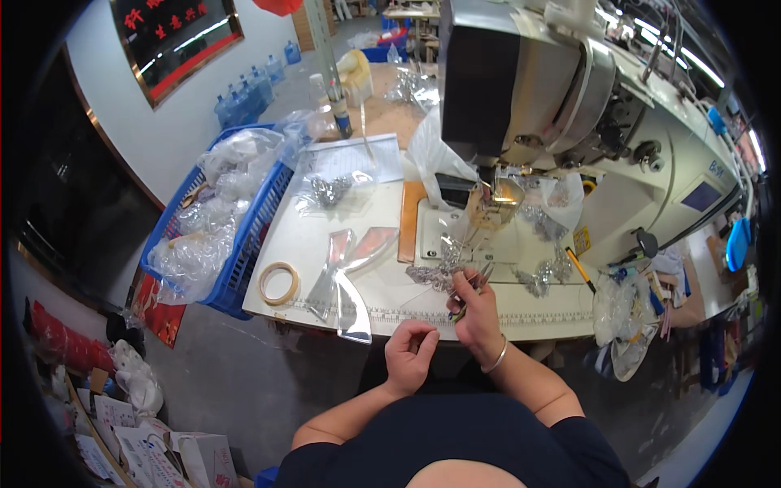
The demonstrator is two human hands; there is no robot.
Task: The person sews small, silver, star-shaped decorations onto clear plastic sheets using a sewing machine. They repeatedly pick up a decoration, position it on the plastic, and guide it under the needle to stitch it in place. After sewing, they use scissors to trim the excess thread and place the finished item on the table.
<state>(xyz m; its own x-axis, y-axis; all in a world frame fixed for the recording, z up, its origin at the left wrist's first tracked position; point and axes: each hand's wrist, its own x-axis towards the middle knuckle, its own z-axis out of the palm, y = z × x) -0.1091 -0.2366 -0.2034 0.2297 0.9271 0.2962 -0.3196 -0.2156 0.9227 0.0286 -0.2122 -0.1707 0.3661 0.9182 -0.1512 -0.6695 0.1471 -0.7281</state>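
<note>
My right hand (477,315), with a bangle on its wrist, is closed around what look like small thread snips (486,272), points outward, at the front of the sewing table (382,294). Beside its fingertips lies a crumpled bunch of silvery, glittering trim (431,276), just before the needle area of the sewing machine (683,154). Lower and to the left, my left hand (409,356) is closed at the table's front edge, thumb against curled fingers. What it pinches, if anything, is hidden. Shiny silver curved strips (353,305) lie left of the hands.
A tape roll (262,285) lies on the table's left part, beside a blue basket (236,268) full of clear plastic bags. Printed paper (374,159) and a packet of silvery pieces (329,191) lie behind. A yellow pencil-like stick (580,268) and plastic bags (616,313) sit at right.
</note>
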